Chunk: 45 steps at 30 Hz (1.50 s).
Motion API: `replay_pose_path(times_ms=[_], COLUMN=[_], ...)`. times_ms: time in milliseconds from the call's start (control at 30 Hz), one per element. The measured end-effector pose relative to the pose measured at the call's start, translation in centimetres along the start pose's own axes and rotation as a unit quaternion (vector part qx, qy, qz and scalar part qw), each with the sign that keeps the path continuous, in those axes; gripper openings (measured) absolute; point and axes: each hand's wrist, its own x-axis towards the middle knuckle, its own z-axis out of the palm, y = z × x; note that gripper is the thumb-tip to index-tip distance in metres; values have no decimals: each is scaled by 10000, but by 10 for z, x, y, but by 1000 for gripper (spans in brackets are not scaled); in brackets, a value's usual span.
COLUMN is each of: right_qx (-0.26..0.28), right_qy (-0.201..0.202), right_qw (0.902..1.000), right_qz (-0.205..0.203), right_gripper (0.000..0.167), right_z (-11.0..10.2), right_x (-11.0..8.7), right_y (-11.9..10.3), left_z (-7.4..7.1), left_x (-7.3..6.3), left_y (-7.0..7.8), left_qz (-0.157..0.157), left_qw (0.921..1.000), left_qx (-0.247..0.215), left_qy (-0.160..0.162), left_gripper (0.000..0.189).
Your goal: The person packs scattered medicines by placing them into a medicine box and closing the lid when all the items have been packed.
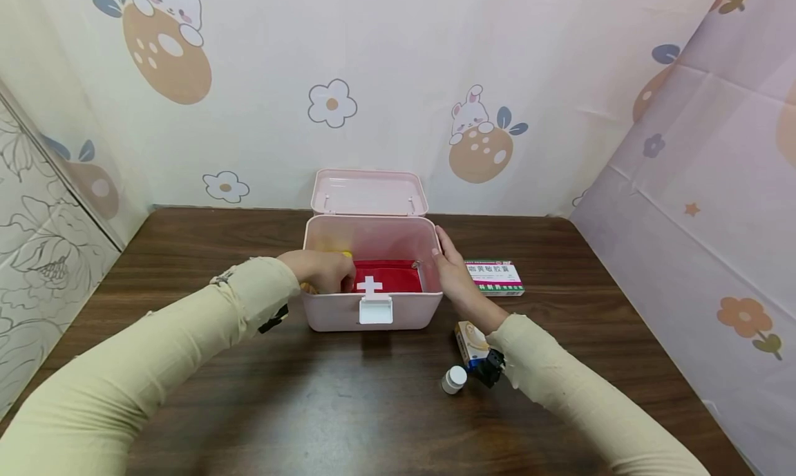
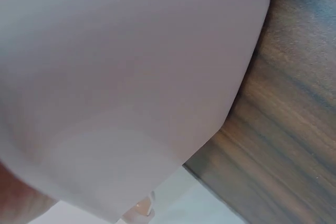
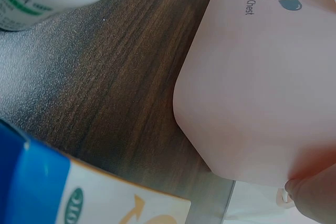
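Observation:
A pink medicine chest stands on the table with its lid raised at the back and its white latch hanging in front. My left hand reaches over the left rim into the chest, its fingers bent downward. Their tips are hidden, so whether they hold anything does not show. Beside it inside lie a red pouch with a white cross and something yellow. My right hand rests against the chest's right side with fingers extended. In the right wrist view, a fingertip touches the pink wall.
Right of the chest, a white, green and magenta medicine box lies partly behind my right hand. Nearer, an orange, white and blue box and a white-capped bottle stand below my right wrist. A patterned curtain hangs behind the table.

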Motion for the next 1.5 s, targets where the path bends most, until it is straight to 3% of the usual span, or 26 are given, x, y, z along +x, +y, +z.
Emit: replay_pose_path(times_ms=[167, 367, 533, 667, 833, 1033, 1100, 1200, 1367, 1500], right_qx=[-32, -73, -45, 29, 94, 71, 119, 209, 329, 293], right_qy=[14, 20, 15, 4, -19, -63, -80, -80, -102, -131], right_qw=[10000, 10000, 10000, 10000, 10000, 9999, 9998, 9995, 9992, 9993], right_qz=[-30, -33, 21, 25, 14, -59, -143, -215, -201, -192], right_gripper=[53, 52, 52, 53, 53, 53, 53, 52, 52, 53], right_z=[0, 0, -1, -1, -1, -1, 0, 0, 0, 0], right_x=[0, 1, 0, 0, 0, 1, 1, 0, -1, -2], right_y=[0, 0, 1, 1, 1, 1, 1, 1, 2, 2], left_z=[-6, -11, -13, -15, -15, -4, 1, 11, 30, 43], left_x=[-6, -14, -19, -22, -34, -45, -47, -48, -41, -29], left_y=[1, 3, 5, 12, 33, 64, 74, 87, 101, 110], left_qz=[288, 486, 864, 1169, 1570, 2401, 2620, 2794, 3067, 2999], left_qw=[9991, 9968, 9894, 9817, 9641, 9269, 9184, 9153, 9158, 9202], left_qx=[209, -332, -622, -599, -205, 275, 299, 191, -191, -464], left_qy=[218, 538, 983, 1377, 2131, 2872, 2949, 2894, 2584, 2472], left_gripper=[20, 19, 16, 17, 20, 24, 25, 29, 35, 36])
